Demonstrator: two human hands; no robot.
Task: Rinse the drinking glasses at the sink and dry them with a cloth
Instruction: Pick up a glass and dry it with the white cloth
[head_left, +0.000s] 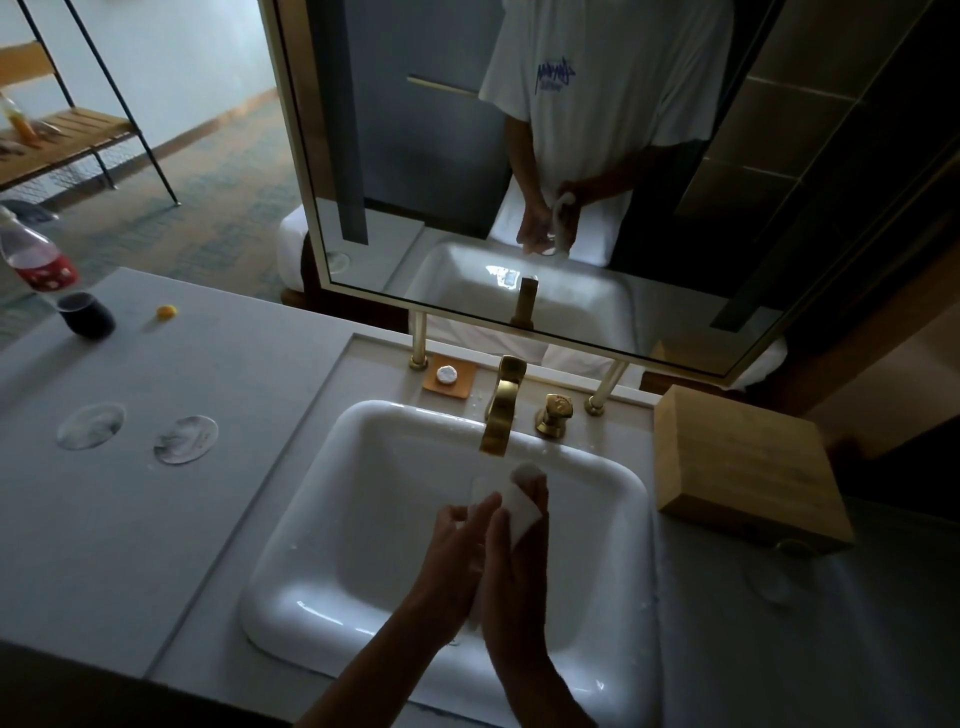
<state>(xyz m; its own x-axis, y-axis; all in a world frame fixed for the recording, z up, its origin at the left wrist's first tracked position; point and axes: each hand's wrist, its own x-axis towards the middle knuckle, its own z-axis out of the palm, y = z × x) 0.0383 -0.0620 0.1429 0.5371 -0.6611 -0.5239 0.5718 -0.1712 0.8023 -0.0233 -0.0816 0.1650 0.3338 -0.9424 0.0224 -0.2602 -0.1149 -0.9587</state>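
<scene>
Over the white sink (322, 597), my left hand (457, 551) grips a clear drinking glass (482, 488) that is barely visible between my hands. My right hand (517, 577) holds a white cloth (522, 506) against the glass, and part of the cloth sticks out above my fingers. Both hands are just below the gold faucet (501, 410); no water stream shows. Two more clear glasses (91, 426) (186, 439) stand side by side on the grey counter to the left of the sink. Another faint glass (774, 584) stands on the counter to the right.
A wooden box (743, 467) sits right of the sink, a gold tap handle (553, 413) beside the faucet. A wrapped soap on an orange tray (449, 375) lies behind the basin. At far left are a bottle (36, 260), a dark cup (85, 314) and a small yellow object (166, 312). A mirror (519, 156) stands behind.
</scene>
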